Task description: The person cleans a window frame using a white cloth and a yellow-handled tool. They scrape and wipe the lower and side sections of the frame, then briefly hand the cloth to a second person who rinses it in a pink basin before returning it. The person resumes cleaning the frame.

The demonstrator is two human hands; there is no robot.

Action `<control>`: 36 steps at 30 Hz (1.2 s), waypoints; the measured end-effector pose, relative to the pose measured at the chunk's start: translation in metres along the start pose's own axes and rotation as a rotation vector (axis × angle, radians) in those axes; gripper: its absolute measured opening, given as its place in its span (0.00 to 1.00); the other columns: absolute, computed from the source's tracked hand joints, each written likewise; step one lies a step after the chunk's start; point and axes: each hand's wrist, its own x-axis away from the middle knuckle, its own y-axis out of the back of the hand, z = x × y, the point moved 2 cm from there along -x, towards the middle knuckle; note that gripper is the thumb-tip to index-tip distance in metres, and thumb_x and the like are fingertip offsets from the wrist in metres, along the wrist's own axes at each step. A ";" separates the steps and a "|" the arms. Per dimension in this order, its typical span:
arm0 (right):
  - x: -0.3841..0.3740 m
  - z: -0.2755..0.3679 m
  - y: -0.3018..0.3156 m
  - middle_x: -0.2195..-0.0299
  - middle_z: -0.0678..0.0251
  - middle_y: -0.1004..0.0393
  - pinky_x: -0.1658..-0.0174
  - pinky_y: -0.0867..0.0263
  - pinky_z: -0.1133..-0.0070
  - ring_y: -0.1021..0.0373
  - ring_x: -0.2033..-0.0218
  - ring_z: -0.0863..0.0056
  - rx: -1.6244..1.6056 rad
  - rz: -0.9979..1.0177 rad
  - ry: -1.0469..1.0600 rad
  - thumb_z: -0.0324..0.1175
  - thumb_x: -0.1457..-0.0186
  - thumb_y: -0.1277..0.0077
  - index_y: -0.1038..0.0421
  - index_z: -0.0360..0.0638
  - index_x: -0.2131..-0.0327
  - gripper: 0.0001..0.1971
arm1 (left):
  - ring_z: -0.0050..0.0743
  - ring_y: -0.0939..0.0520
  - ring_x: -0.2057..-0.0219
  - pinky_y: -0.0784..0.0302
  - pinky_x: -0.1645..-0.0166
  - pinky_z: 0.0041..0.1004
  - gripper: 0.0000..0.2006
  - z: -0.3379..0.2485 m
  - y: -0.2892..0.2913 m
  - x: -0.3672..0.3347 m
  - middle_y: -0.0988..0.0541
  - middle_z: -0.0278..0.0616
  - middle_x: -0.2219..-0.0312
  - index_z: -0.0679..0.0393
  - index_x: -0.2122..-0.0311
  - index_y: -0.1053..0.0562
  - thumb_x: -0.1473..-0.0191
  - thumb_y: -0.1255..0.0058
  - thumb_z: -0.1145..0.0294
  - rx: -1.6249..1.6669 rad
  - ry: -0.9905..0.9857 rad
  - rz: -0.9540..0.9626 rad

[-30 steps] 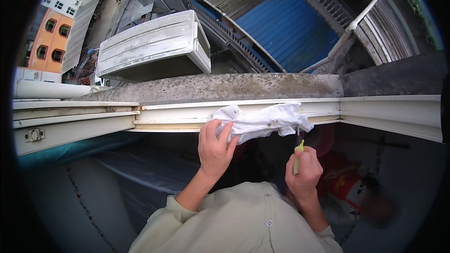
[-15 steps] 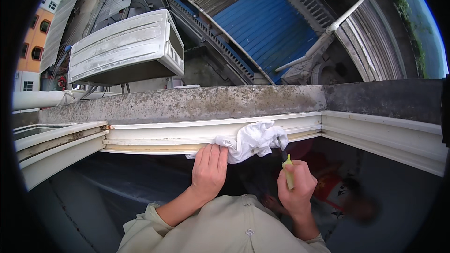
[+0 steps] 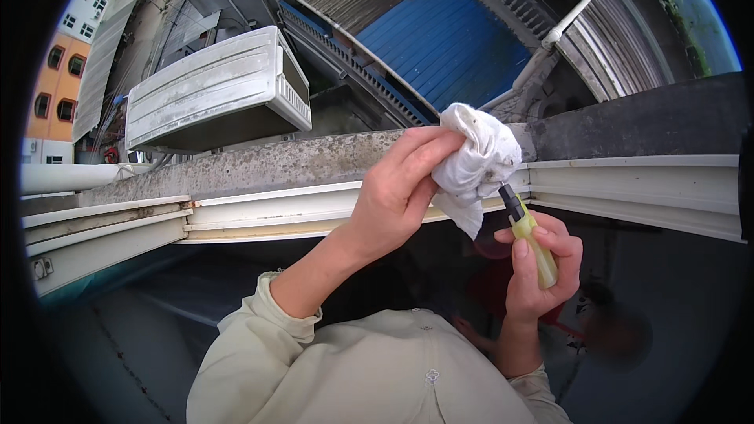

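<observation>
OK, rag [image 3: 479, 159] is up by the frame's [image 3: 275, 210] right corner, pinched in left hand [image 3: 397, 188]; right hand [image 3: 522, 286] curls round driver [image 3: 534, 247]. Rag should be light, limp: hold bunched folds. Driver's likely stiff: grip its handle [image 3: 543, 265].

White crumpled cloth [image 3: 481, 159] in the fingers of the left hand [image 3: 397, 192], black-and-yellow-green screwdriver-like tool [image 3: 525, 229] in those of the right hand [image 3: 534, 297], tip at the cloth, long white grooved window track [image 3: 275, 215] behind left fingers, mottled grey concrete ledge [image 3: 290, 159] beyond it, boxy white outdoor unit [image 3: 208, 86] farther out to their left.
</observation>
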 end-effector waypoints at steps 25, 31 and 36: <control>0.004 -0.055 0.041 0.66 0.52 0.25 0.66 0.29 0.69 0.26 0.69 0.55 0.452 0.166 0.102 0.17 0.54 0.41 0.29 0.35 0.65 0.12 | 0.42 0.24 0.61 0.30 0.59 0.36 0.19 0.018 -0.022 0.078 0.26 0.41 0.63 0.58 0.53 0.24 0.53 0.46 0.81 -0.754 0.151 0.441; 0.004 -0.055 0.054 0.72 0.56 0.27 0.69 0.31 0.71 0.27 0.72 0.57 0.405 0.311 -0.135 0.19 0.53 0.42 0.30 0.35 0.69 0.08 | 0.45 0.24 0.60 0.28 0.56 0.39 0.17 0.019 -0.007 0.077 0.26 0.42 0.62 0.58 0.56 0.23 0.54 0.48 0.84 -0.649 0.200 0.423; -0.020 -0.058 0.057 0.78 0.56 0.27 0.71 0.32 0.73 0.27 0.76 0.58 0.423 0.228 -0.220 0.23 0.53 0.43 0.31 0.34 0.72 0.07 | 0.47 0.24 0.61 0.27 0.56 0.39 0.19 0.015 -0.017 0.073 0.26 0.44 0.62 0.60 0.53 0.26 0.53 0.43 0.79 -0.689 0.206 0.430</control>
